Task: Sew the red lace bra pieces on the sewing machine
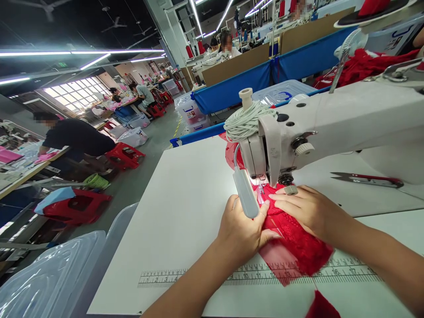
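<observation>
Red lace fabric [294, 238], with a sheer lighter red part, lies under the presser foot [261, 191] of a white sewing machine [331, 119]. My left hand [241, 227] rests on the fabric's left side, thumb and forefinger spread apart. A grey lamp-like piece [247, 194] on a bent stem hides some of its fingers. On the right side of the lace, my right hand [308, 210] presses down with fingers stretched toward the needle area; its thumb is hidden. A small red piece [321, 305] hangs by a thread near the table's front edge.
Thread snips [367, 179] lie right of the machine head. A printed ruler [185, 277] runs along the white table [159, 212]. Clear plastic bins [62, 265] stand at the left, red stools [77, 206] beyond. Other people work at tables farther off.
</observation>
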Demonstrator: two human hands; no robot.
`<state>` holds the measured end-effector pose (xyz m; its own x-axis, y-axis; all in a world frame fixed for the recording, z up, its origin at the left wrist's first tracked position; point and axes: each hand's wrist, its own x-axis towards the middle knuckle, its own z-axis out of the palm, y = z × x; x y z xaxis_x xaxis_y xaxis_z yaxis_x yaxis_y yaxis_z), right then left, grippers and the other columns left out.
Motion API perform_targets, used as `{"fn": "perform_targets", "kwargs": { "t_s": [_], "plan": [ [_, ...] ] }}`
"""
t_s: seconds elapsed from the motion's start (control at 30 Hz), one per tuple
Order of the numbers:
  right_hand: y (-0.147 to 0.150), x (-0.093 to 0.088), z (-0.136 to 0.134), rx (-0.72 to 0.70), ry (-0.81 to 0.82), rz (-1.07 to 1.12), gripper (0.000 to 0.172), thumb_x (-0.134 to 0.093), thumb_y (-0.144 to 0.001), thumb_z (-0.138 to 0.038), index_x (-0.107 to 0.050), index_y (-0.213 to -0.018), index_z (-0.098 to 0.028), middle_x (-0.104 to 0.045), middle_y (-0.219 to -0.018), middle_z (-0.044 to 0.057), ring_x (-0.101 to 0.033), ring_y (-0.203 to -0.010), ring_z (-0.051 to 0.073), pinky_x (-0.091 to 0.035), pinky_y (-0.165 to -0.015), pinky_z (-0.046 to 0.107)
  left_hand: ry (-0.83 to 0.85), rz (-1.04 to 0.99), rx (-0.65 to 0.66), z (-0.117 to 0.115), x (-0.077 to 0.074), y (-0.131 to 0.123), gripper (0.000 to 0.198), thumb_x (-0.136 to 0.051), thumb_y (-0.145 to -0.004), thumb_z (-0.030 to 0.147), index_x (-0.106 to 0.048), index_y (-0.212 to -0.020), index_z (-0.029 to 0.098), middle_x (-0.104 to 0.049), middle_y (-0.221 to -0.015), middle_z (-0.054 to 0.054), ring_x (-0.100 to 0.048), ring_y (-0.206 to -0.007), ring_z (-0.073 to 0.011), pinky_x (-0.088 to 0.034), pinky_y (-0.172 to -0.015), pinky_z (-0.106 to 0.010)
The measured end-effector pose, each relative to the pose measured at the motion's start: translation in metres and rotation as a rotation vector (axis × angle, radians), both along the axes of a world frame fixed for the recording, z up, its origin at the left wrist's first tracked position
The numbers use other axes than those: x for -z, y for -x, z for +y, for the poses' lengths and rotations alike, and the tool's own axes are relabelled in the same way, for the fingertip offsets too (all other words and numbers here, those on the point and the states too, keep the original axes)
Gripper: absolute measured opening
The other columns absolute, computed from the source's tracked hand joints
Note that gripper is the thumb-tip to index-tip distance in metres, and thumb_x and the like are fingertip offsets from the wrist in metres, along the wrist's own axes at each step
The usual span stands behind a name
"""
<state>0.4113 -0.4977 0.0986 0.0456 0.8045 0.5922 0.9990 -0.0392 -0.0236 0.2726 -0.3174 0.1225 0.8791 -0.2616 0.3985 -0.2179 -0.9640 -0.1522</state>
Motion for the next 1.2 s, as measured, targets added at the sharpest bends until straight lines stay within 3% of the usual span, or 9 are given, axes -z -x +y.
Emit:
{"fn": "perform_targets", "kwargs": {
  "t_s": [0.13,0.27,0.37,0.6,1.0,1.2],
  "plan": [
    [-0.0006,0.0008,-0.0010,0.001,0.021,-0.005,0.033,-0.038,-0.092,-0.006,-0.066,-0.108,-0.009,-0.071,-0.111,0.013,-0.058,-0.101,0.024,-0.048,-0.080,0.038,0.041,0.018,0.116,-0.0019,-0.0059,-0.0031,0.070,-0.019,-0.101,0.058,-0.067,-0.111,0.008,-0.067,-0.098,-0.015,-0.063,-0.085,-0.0232,-0.052,-0.078,-0.038],
    [0.0023,-0.0024,-0.0031,-0.035,0.005,-0.015,0.039,-0.038,-0.087,0.001,-0.066,-0.108,-0.015,-0.070,-0.116,0.006,-0.057,-0.100,0.022,-0.044,-0.088,0.039,0.003,0.079,0.102,-0.0036,-0.0053,-0.0030,0.050,-0.033,-0.102,0.047,-0.065,-0.108,0.009,-0.066,-0.089,-0.010,-0.063,-0.068,-0.0176,-0.054,-0.062,-0.031],
    [0.0044,-0.0053,-0.0029,-0.029,-0.034,-0.001,0.038,-0.035,-0.090,0.000,-0.067,-0.102,-0.017,-0.073,-0.105,0.004,-0.058,-0.091,0.019,-0.043,-0.082,0.036,0.002,0.085,0.078,-0.0031,-0.0036,-0.0015,0.046,-0.039,-0.101,0.043,-0.060,-0.118,0.006,-0.067,-0.095,-0.013,-0.065,-0.074,-0.0195,-0.057,-0.065,-0.033],
    [0.0050,-0.0060,-0.0017,-0.007,-0.071,0.012,0.034,-0.035,-0.096,-0.007,-0.069,-0.097,-0.016,-0.073,-0.099,0.005,-0.056,-0.091,0.020,-0.042,-0.075,0.034,-0.033,0.050,0.047,-0.0025,-0.0014,0.0017,0.052,-0.039,-0.099,0.053,-0.063,-0.118,0.011,-0.066,-0.117,-0.019,-0.068,-0.090,-0.0245,-0.058,-0.068,-0.033],
    [0.0034,-0.0046,-0.0013,-0.007,-0.045,-0.008,0.033,-0.039,-0.092,-0.004,-0.069,-0.098,-0.016,-0.073,-0.093,0.005,-0.057,-0.091,0.020,-0.045,-0.075,0.036,-0.030,0.006,0.035,-0.0034,-0.0014,0.0006,0.062,-0.034,-0.097,0.060,-0.066,-0.118,0.011,-0.069,-0.106,-0.018,-0.067,-0.091,-0.0279,-0.055,-0.071,-0.037],
    [0.0029,-0.0018,0.0002,-0.003,-0.038,0.024,0.029,-0.039,-0.097,-0.011,-0.068,-0.099,-0.013,-0.072,-0.095,0.005,-0.055,-0.094,0.022,-0.044,-0.076,0.036,-0.006,0.009,0.013,-0.0009,0.0002,-0.0005,0.063,-0.033,-0.097,0.061,-0.068,-0.115,0.013,-0.070,-0.101,-0.016,-0.066,-0.089,-0.0276,-0.054,-0.070,-0.037]
  ]
}}
